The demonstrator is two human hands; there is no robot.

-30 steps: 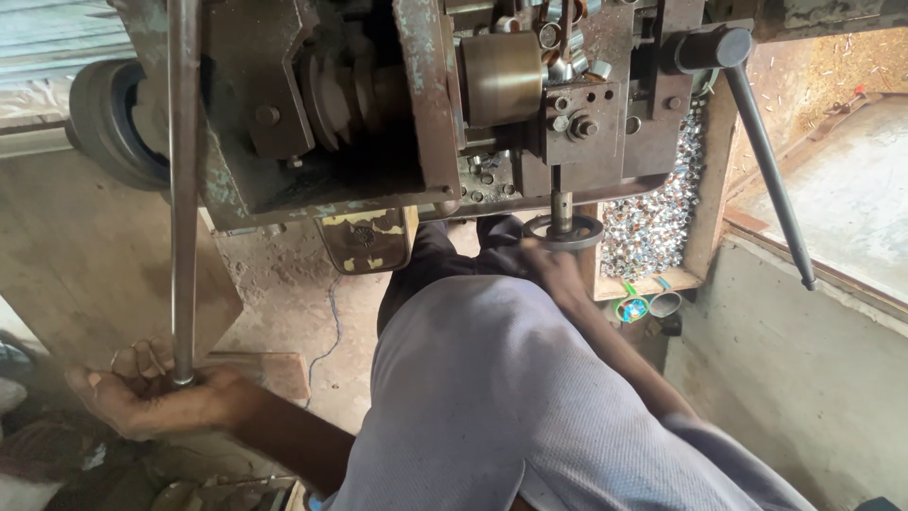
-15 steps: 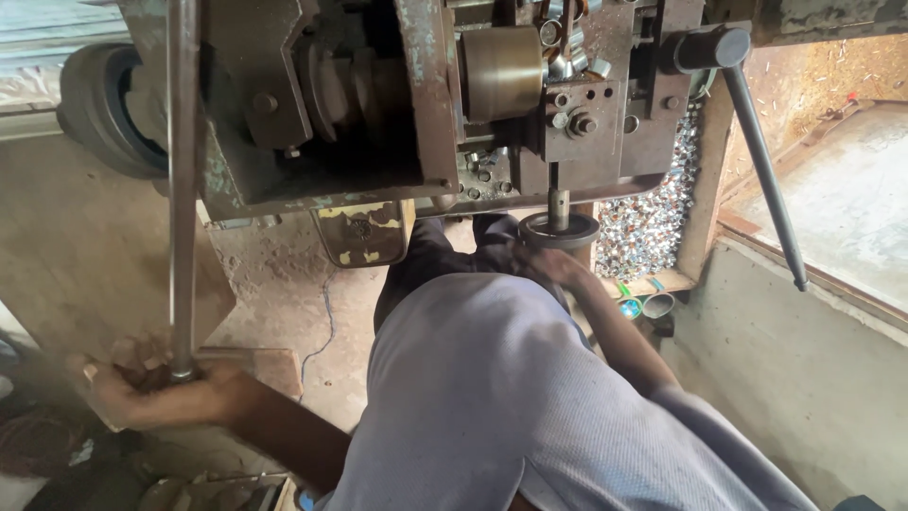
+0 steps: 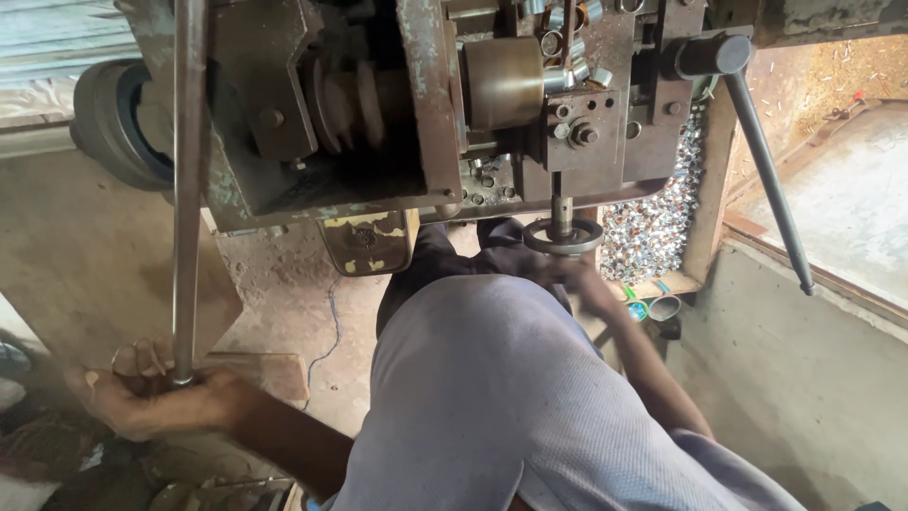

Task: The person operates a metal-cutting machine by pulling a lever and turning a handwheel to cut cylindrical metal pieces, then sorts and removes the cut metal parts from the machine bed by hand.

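Observation:
My left hand (image 3: 156, 397) is closed around the bottom end of a long upright steel bar (image 3: 187, 189) at the lower left. The bar runs up past the front of a rusty metal machine (image 3: 416, 114). My right hand (image 3: 579, 280) is blurred and sits just under a small round handwheel (image 3: 564, 237) on a short vertical shaft below the machine's middle. Its fingers reach the wheel's lower rim, and its grip is unclear. My knee in grey cloth (image 3: 492, 378) fills the foreground between the two arms.
A heap of small shiny metal rings (image 3: 653, 227) lies behind the handwheel. A dark slanted lever (image 3: 768, 180) hangs from the machine's right side. A black pulley wheel (image 3: 113, 123) sticks out at the left. A concrete ledge (image 3: 804, 378) borders the right.
My left hand has stayed on the bar. My right hand has slipped from the handwheel's rim to just beneath it. The view has shifted slightly.

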